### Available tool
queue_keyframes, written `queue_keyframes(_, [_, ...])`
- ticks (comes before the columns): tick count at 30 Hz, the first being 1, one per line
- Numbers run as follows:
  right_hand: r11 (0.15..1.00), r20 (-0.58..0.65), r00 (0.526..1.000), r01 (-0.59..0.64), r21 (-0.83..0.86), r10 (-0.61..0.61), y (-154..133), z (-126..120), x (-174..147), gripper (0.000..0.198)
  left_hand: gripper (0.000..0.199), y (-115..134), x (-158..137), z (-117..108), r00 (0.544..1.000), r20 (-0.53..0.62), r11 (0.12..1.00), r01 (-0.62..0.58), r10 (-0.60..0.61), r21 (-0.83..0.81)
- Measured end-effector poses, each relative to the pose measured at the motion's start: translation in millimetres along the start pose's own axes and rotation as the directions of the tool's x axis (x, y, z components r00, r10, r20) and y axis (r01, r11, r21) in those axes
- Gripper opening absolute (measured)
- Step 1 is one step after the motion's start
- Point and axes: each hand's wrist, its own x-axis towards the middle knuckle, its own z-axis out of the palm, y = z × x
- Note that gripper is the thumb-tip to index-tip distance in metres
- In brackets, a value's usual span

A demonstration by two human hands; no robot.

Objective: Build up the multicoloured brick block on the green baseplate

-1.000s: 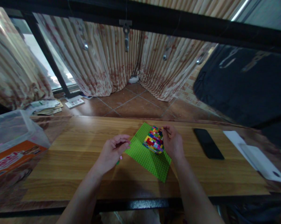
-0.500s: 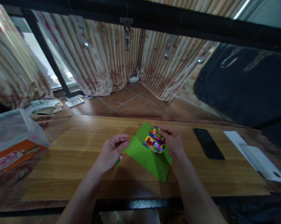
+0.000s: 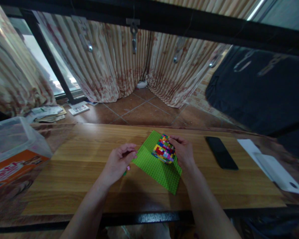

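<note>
A block built of many small coloured toy bricks sits on a green studded baseplate, which lies at an angle on the wooden table. My right hand is closed on the block's right side, thumb on top and fingers behind it. My left hand is by the baseplate's left corner, thumb and fingertips pinched together; anything between them is too small to make out. Under this hand, a loose pink brick and a green brick lie on the table, partly hidden.
A black phone and a white flat object lie to the right. At the left stands a clear plastic tub with an orange label. A dark bar crosses overhead. Papers lie on the tiled floor beyond.
Both hands and the brick block hold nearly the same places. The whole view has shifted very slightly.
</note>
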Motion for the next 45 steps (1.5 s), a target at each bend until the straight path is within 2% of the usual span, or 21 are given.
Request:
queue_keyframes(7, [1.000, -0.012, 1.000, 0.008, -0.020, -0.008, -3.6, 0.2, -2.3, 0.026, 0.041, 2.8, -0.9, 0.8, 1.000, 0.010, 1.000, -0.012, 0.012, 0.012])
queue_keyframes(12, [0.999, -0.035, 0.999, -0.034, -0.004, 0.034, -4.2, 1.1, -0.9, 0.025, 0.038, -2.8, 1.2, 0.3, 0.998, 0.032, 0.998, -0.057, 0.057, 0.021])
queue_keyframes(16, [1.000, -0.034, 0.999, -0.007, -0.013, 0.007, -2.3, 0.3, 0.1, 0.025, 0.035, -4.6, 2.1, 0.6, 0.995, 0.052, 0.996, -0.082, 0.081, 0.030])
queue_keyframes(28, [1.000, 0.006, 1.000, -0.016, -0.008, 0.016, 3.4, 0.5, 0.6, 0.029, 0.029, -1.6, 1.0, 3.9, 0.995, 0.015, 0.994, -0.100, 0.100, 0.042])
queue_keyframes(31, [0.999, 0.042, 0.999, 0.025, -0.028, -0.024, 4.7, -1.6, 2.0, 0.034, 0.029, 0.8, -0.2, 5.8, 0.996, 0.011, 0.995, -0.091, 0.091, 0.029])
queue_keyframes(34, [0.979, 0.001, 0.986, 0.167, -0.115, -0.168, 0.2, -1.9, -0.3, 0.033, 0.029, 2.5, -1.5, 7.7, 0.996, -0.005, 0.996, -0.084, 0.084, 0.018])
queue_keyframes(36, [0.912, -0.052, 0.934, 0.331, -0.242, -0.353, -6.4, 0.7, -7.9, 0.024, 0.031, 2.1, -1.6, 8.8, 0.997, -0.019, 0.997, -0.081, 0.081, -0.004])
queue_keyframes(37, [0.853, -0.055, 0.887, 0.423, -0.307, -0.459, -10.1, 3.2, -14.0, 0.019, 0.032, 1.4, -1.3, 9.2, 0.997, -0.023, 0.997, -0.079, 0.078, -0.017])
queue_keyframes(39, [0.737, 0.062, 0.796, 0.584, -0.340, -0.602, -16.6, 10.3, -30.1, 0.014, 0.035, -0.1, -0.4, 9.8, 0.997, -0.027, 0.996, -0.080, 0.079, -0.040])
queue_keyframes(41, [0.650, 0.258, 0.718, 0.696, -0.306, -0.647, -19.9, 19.4, -47.9, 0.015, 0.037, -1.3, 0.3, 9.9, 0.995, -0.030, 0.994, -0.093, 0.091, -0.057])
queue_keyframes(43, [0.571, 0.500, 0.613, 0.779, -0.257, -0.612, -19.4, 28.2, -62.9, 0.019, 0.037, -1.5, 0.4, 9.4, 0.994, -0.011, 0.992, -0.112, 0.111, -0.064])
queue_keyframes(45, [0.544, 0.630, 0.538, 0.812, -0.210, -0.560, -16.5, 35.1, -72.2, 0.023, 0.037, -0.6, -0.2, 8.5, 0.992, 0.026, 0.990, -0.125, 0.127, -0.060])
